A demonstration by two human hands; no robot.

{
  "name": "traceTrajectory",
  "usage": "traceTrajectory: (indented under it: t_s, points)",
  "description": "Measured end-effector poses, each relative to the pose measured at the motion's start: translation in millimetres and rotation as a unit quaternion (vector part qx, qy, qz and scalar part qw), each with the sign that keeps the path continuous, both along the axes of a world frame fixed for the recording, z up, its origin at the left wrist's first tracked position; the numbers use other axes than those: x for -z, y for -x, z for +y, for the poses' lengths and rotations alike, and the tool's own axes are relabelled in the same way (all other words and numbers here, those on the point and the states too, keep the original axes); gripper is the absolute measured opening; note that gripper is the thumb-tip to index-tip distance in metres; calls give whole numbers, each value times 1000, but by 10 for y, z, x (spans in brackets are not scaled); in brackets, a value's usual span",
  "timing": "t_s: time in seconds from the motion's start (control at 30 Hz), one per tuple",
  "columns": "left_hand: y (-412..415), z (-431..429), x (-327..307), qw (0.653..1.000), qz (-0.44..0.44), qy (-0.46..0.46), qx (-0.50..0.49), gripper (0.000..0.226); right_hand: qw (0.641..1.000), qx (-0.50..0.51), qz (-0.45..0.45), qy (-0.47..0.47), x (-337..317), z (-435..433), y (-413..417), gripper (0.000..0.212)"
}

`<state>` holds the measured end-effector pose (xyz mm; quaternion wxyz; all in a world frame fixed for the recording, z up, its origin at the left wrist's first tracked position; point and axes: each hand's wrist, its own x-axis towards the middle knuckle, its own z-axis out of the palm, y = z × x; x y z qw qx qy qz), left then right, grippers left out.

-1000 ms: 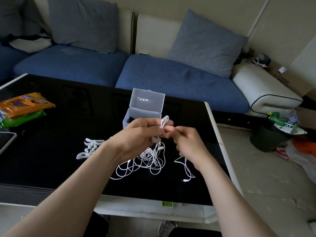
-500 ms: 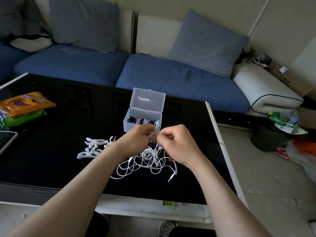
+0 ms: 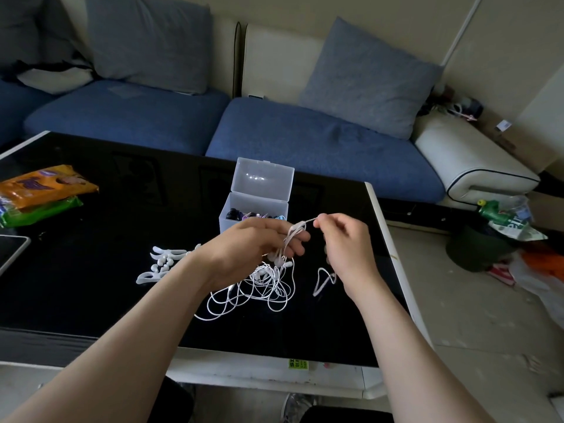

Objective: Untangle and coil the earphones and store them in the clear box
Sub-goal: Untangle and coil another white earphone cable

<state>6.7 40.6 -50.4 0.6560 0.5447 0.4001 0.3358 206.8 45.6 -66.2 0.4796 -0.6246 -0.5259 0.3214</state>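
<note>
We are seeing the left hand (image 3: 253,251) curled around a bunch of loops of the white wired earphones (image 3: 259,288), held up above the black glossy counter (image 3: 91,285). Earbuds are hanging just under its fingers. The right hand (image 3: 345,248) is pinching one strand of the same cord between thumb and forefinger, and that short strand is running taut across to the left hand. The two hands are close together but not touching. Most of the cord is lying in a loose tangle on the counter below the hands, in the right half, between the middle and the near edge. A further loop is dangling under the right hand.

We are noting the clear plastic box (image 3: 253,209) standing just behind the left hand, toward the far edge. Its lid is standing upright and open, and small dark and coloured items are sitting inside. A pile of white ear hooks (image 3: 161,264) is lying left of the tangle. An orange snack packet (image 3: 45,186) is lying over a green packet (image 3: 36,210) near the left edge. A blue sofa (image 3: 305,148) is running along behind the far edge.
</note>
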Motion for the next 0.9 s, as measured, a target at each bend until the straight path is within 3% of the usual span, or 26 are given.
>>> traceTrajectory:
  t_s: [0.23,0.33,0.43,0.53,0.6,0.8,0.9]
  points:
    - [14,13,-22,994,-107,15,-34,58,976,-149,-79,138,86,-45,154,32]
    - [46,56,30,995,-71,-2,-65,63,956,-216,-118,159,47,-123,265,31]
    - [69,67,81,995,41,-26,-87,59,953,-245,-123,125,-34,-172,328,25]
    - [85,44,116,977,186,-86,-61,33,970,-221,-74,64,-116,-189,348,22]
    - [99,44,173,959,259,-116,-19,33,982,-185,-26,31,-162,-191,326,23]
    - [67,21,135,966,239,-102,-9,29,990,-76,118,-13,-273,-195,210,31]
    - [78,0,136,968,230,-99,18,25,977,5,212,-20,-328,-146,130,31]
